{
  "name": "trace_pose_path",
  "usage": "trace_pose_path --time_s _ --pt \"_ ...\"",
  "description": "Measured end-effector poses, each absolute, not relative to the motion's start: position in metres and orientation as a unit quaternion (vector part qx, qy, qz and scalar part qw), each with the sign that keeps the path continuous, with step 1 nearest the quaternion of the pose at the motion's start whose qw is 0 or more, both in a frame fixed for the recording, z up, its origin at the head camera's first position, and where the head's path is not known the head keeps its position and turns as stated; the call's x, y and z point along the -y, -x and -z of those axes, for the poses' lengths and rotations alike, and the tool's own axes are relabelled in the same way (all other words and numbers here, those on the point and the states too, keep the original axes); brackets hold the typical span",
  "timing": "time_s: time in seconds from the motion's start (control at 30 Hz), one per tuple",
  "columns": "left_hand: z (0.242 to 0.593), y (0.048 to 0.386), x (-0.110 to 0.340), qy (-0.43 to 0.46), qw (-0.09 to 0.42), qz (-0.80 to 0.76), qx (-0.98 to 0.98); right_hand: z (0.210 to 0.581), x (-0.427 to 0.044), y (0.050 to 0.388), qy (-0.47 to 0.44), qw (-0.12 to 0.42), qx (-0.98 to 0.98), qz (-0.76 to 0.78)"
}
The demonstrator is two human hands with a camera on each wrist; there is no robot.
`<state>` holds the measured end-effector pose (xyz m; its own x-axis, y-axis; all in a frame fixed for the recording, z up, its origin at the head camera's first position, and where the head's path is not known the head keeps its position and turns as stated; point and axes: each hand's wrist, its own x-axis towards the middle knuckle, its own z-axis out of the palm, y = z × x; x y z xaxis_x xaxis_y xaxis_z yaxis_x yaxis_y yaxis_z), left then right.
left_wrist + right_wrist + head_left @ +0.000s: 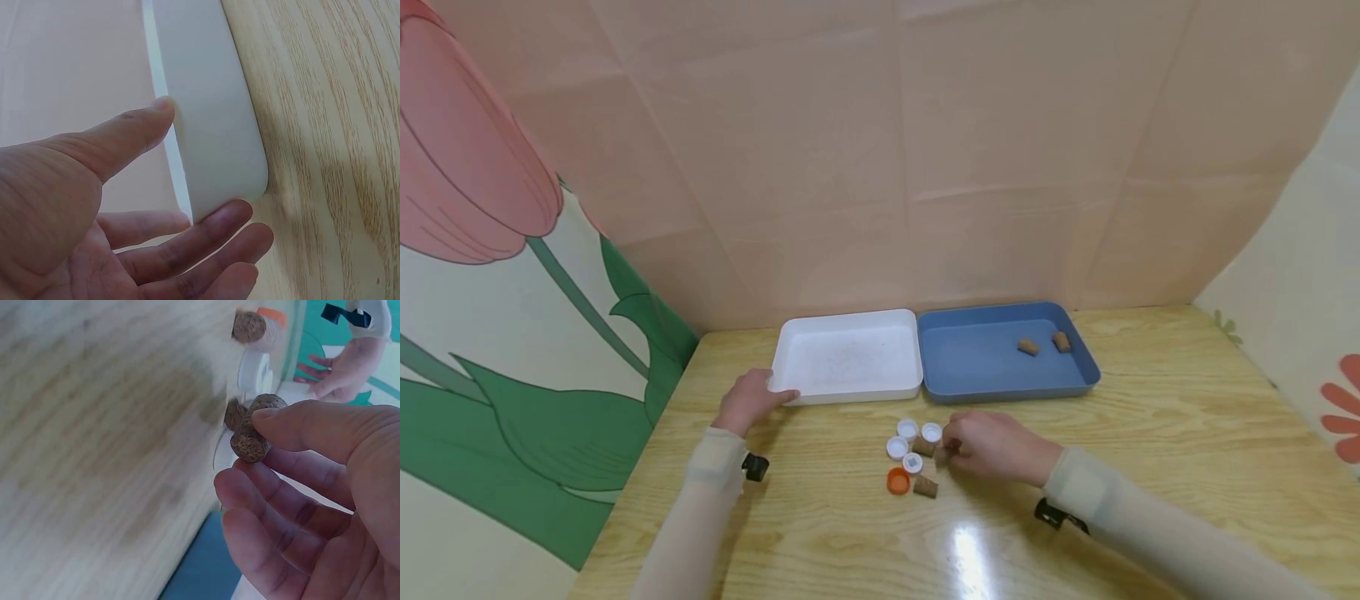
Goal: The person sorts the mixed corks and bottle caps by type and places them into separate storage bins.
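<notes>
My right hand (1000, 446) pinches a cork (259, 428) between thumb and fingers, just above the table beside a small cluster. In that cluster lie several white bottle caps (897, 447), an orange cap (898, 481) and two more corks (927, 487). In the head view the held cork is mostly hidden by the fingers. At the near left corner of a white tray (847, 394), my left hand (751, 400) holds the edge. Its thumb touches the front rim and its fingers bend around the side in the left wrist view.
A blue tray (985, 390) stands against the white one on the right, with two corks (1028, 347) at its right side. Both trays sit at the back of the wooden table (820, 517), near a pinkish sheet (895, 167). Flower-patterned panels flank the table.
</notes>
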<state>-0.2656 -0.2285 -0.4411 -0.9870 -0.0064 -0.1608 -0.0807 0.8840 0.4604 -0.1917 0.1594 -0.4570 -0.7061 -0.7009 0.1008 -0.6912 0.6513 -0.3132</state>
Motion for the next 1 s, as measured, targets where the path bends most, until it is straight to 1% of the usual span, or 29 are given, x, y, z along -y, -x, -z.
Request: trace_pose_path --time_s 0.2,0.4,0.7,0.87,1.0 --pt "0.44 0.265 0.229 0.022 0.08 -0.239 -0.967 0.447 -0.167 0.198 0.378 0.018 -0.909 0.177" --pt "0.44 0.265 0.229 0.023 0.078 -0.244 -0.966 0.432 -0.176 0.204 0.344 0.012 -0.922 0.178" --pt "0.441 0.266 0.229 0.024 0.077 -0.245 -0.966 0.42 -0.19 0.224 0.327 0.003 -0.928 0.176" --pt "0.44 0.265 0.229 0.023 0.079 -0.249 -0.965 0.415 -0.196 0.234 0.325 0.011 -0.931 0.169" --pt "0.439 0.264 0.229 0.019 0.08 -0.251 -0.964 0.412 -0.2 0.242 0.316 0.002 -0.935 0.16"
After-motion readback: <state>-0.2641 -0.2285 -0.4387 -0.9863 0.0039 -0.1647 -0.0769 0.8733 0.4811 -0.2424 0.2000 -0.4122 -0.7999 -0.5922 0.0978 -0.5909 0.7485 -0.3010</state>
